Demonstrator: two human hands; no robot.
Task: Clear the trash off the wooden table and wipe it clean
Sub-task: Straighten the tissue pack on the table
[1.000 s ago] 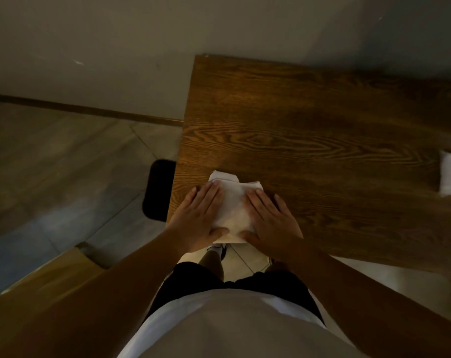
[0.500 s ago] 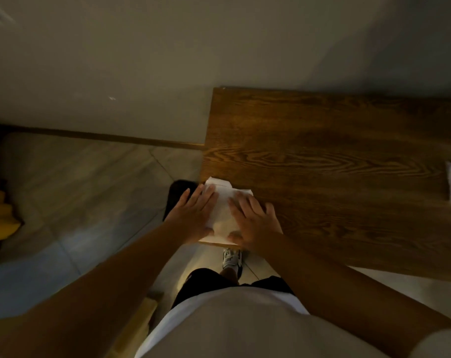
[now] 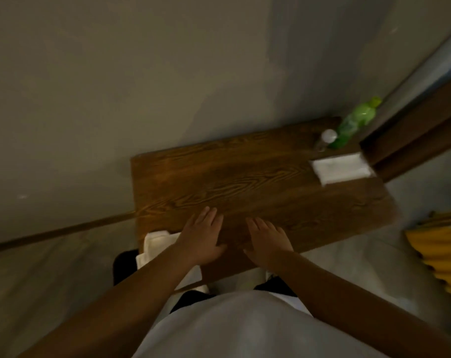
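Observation:
The wooden table (image 3: 245, 174) stands against a grey wall. A folded white cloth (image 3: 157, 245) lies at the table's near left corner, partly under my left forearm. My left hand (image 3: 202, 235) rests flat on the wood just right of the cloth, fingers apart, holding nothing. My right hand (image 3: 267, 240) lies flat on the table beside it, also with nothing in it. At the far right corner stand a green plastic bottle (image 3: 353, 122) and a small clear bottle (image 3: 325, 139). A white tissue pack (image 3: 341, 167) lies near the right edge.
A dark object (image 3: 123, 264) sits on the floor below the table's left corner. Yellow furniture (image 3: 441, 257) stands at the right. A dark wooden door frame (image 3: 420, 130) runs past the table's far right corner. Grey tiled floor (image 3: 51, 275) spreads to the left.
Both hands have come off the white cloth and moved right onto bare wood. The view has swung right and pulled back, bringing the bottles and whole table into sight.

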